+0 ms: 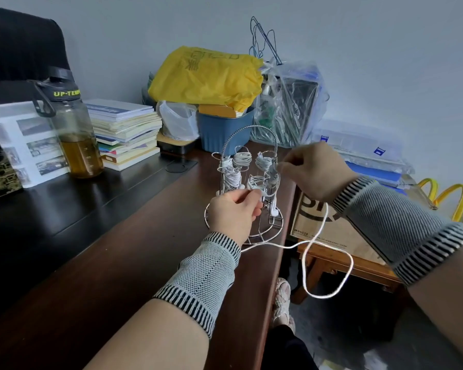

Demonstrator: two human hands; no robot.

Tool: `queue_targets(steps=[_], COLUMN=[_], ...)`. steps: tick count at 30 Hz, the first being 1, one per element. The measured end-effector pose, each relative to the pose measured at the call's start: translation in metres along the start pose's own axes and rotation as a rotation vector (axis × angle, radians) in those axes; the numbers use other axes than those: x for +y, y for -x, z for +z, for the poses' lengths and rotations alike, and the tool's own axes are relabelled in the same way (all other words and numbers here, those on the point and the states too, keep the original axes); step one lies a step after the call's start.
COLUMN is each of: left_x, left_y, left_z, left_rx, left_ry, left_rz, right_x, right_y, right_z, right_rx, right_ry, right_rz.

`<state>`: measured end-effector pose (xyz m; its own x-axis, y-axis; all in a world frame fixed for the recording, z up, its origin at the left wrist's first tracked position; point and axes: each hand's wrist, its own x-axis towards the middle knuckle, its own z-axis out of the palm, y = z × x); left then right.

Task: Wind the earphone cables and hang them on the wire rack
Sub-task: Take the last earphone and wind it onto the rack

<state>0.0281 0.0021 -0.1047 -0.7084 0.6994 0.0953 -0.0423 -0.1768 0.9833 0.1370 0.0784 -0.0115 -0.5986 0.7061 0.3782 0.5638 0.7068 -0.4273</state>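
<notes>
Earphone cable (329, 265) is dangling loose below the wire rack (247, 182); left hand (231, 213) and right hand (314, 170) are both pinching it. I'd be keeping tension, winding small even loops.

One wire rack (247, 182), perhaps five wound earphone bundles (242, 159), one loose cable (324, 263), one bottle (75, 134), two hands (234, 213).

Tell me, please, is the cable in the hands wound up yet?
Not yet: the white cable hangs in a loose loop past the table edge.
</notes>
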Motion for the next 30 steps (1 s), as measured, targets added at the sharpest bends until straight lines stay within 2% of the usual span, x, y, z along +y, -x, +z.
queue_targets(steps=[3,9,12,15,18,21,23,25,27,30], left_x=[0.0,-0.003,-0.003,-0.002,-0.002,-0.002,-0.004,-0.005,-0.004,-0.001], left_y=[-0.001,-0.002,-0.003,-0.004,-0.004,-0.004,-0.007,-0.008,-0.007,-0.004], left_z=[0.0,-0.001,-0.001,-0.001,-0.001,-0.003,-0.006,-0.006,-0.005,-0.003], left_rx=[-0.019,-0.02,-0.021,-0.006,-0.005,0.013,-0.004,-0.01,-0.013,-0.023], left_ry=[0.021,-0.003,-0.007,-0.017,-0.076,-0.189,-0.345,-0.41,-0.272,-0.094], left_rz=[-0.01,0.014,0.016,0.021,0.035,0.026,0.068,0.094,0.087,0.001], right_x=[-0.023,-0.042,-0.05,-0.056,-0.06,-0.066,-0.065,-0.053,-0.036,-0.008], right_y=[-0.017,-0.038,-0.034,-0.023,-0.012,0.002,0.013,0.023,0.03,0.036], right_z=[-0.002,0.011,0.018,0.018,0.021,0.027,0.031,0.037,0.042,0.052], right_rx=[-0.053,-0.188,-0.26,-0.23,-0.169,-0.179,-0.187,-0.09,0.023,0.076], right_ry=[0.099,0.27,0.333,0.439,0.616,0.699,0.736,0.696,0.569,0.324], right_rz=[-0.05,-0.008,-0.047,-0.138,-0.313,-0.429,-0.461,-0.516,-0.508,-0.426])
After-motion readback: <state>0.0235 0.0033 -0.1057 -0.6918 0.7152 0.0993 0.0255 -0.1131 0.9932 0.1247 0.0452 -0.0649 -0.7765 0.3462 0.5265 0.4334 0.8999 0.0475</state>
